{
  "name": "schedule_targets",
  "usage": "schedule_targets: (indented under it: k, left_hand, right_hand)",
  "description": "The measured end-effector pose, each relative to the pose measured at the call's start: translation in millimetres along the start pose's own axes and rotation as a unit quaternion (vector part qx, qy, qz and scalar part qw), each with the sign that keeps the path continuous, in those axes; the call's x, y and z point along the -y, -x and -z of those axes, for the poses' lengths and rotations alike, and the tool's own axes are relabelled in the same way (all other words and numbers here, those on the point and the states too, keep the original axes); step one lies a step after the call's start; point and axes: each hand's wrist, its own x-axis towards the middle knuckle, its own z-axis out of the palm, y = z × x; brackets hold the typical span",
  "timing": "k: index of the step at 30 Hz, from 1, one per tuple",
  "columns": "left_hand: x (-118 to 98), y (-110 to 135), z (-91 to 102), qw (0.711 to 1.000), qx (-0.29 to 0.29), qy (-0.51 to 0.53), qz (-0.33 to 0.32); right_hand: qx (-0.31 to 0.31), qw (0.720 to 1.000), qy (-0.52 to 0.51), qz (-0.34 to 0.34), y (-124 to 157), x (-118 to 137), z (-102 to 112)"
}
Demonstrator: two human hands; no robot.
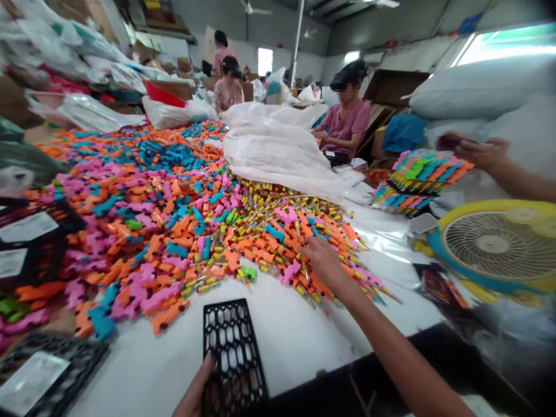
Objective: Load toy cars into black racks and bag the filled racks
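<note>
My left hand (200, 387) grips a black plastic grid tray (234, 341) by its left edge near the table's front, thumb on top. The tray's slots hold nothing that I can see. Farther right, my right hand (320, 260) reaches into a heap of yellow-striped pencils with car-shaped toppers (260, 243), mostly orange. Its fingers are curled down onto the heap, and what they pinch, if anything, is hidden. To the left spreads a large pile of loose car-shaped pieces (143, 231) in orange, pink, blue and green.
More black trays with white labels (35, 376) lie at left. A yellow-and-blue fan (495, 246) stands at right, near stacked filled trays (430, 174). A white plastic sheet (278, 150) covers the middle. A co-worker's hand (486, 153) is at right; several people sit or stand behind.
</note>
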Motion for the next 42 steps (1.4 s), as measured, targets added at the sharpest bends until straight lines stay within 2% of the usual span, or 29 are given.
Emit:
schedule_targets:
  k: [2,4,7,9,10,12,14,15,16,18,19,20,21,22,24,29,31,35,39,40,42]
  left_hand:
    - [3,8,-4.7,0.999,-0.014,-0.027,-0.015]
    - [5,11,-4.6,0.993,-0.03,-0.092,-0.074]
    - [17,10,4.7,0.965,-0.054,-0.202,-0.158]
    - [31,8,15.1,0.933,-0.071,-0.293,-0.196]
    - [37,7,20.6,0.908,-0.086,-0.347,-0.22]
    - [44,3,30.2,0.838,-0.129,-0.449,-0.283]
    - [41,-5,36.1,0.764,-0.165,-0.51,-0.359]
    - [35,-11,37.6,0.732,-0.172,-0.526,-0.397]
    - [27,-19,38.3,0.707,-0.17,-0.537,-0.428]
    - [9,-36,38.1,0.679,-0.151,-0.555,-0.456]
    - [1,-44,37.6,0.672,-0.141,-0.566,-0.457]
    - [-6,-51,37.0,0.667,-0.133,-0.577,-0.453]
    - [-11,-57,36.3,0.662,-0.127,-0.587,-0.448]
    - [-14,-61,35.8,0.657,-0.124,-0.596,-0.444]
    - [-15,-66,35.3,0.649,-0.126,-0.606,-0.443]
    - [-7,-66,35.5,0.648,-0.136,-0.597,-0.452]
    - [-6,-65,35.0,0.653,-0.136,-0.596,-0.448]
    - [-7,-64,33.3,0.656,-0.148,-0.598,-0.436]
    - [-7,-62,32.1,0.65,-0.144,-0.601,-0.442]
    - [-7,-61,31.7,0.647,-0.142,-0.603,-0.444]
    - [-7,-60,30.9,0.641,-0.14,-0.609,-0.445]
  right_hand:
    - [0.021,0.999,0.024,0.025,-2,0,-3]
    - [0.029,0.998,0.024,0.041,-6,-2,-3]
    - [0.025,0.998,0.004,0.059,-9,-7,4]
    - [-0.001,0.998,-0.044,0.035,-6,-5,10]
    - [-0.015,0.996,-0.084,0.011,-3,0,11]
    - [-0.019,0.98,-0.191,-0.048,5,20,11]
    - [0.024,0.933,-0.343,-0.104,13,53,5]
    - [0.065,0.892,-0.428,-0.129,17,73,0]
    - [0.11,0.838,-0.512,-0.151,20,94,-5]
    - [0.185,0.724,-0.641,-0.176,23,136,-17]
    - [0.209,0.681,-0.678,-0.183,22,155,-23]
    - [0.218,0.653,-0.7,-0.189,20,171,-29]
    - [0.216,0.64,-0.711,-0.195,18,183,-35]
    - [0.213,0.639,-0.712,-0.198,16,192,-40]
    - [0.204,0.664,-0.694,-0.186,12,202,-49]
    - [0.139,0.821,-0.543,-0.105,11,205,-58]
    - [0.119,0.861,-0.489,-0.075,14,209,-58]
    - [0.11,0.894,-0.431,-0.052,17,215,-56]
    - [0.151,0.869,-0.469,-0.036,10,195,-47]
    - [0.139,0.874,-0.463,-0.051,4,187,-45]
    - [0.099,0.91,-0.388,-0.107,-10,171,-43]
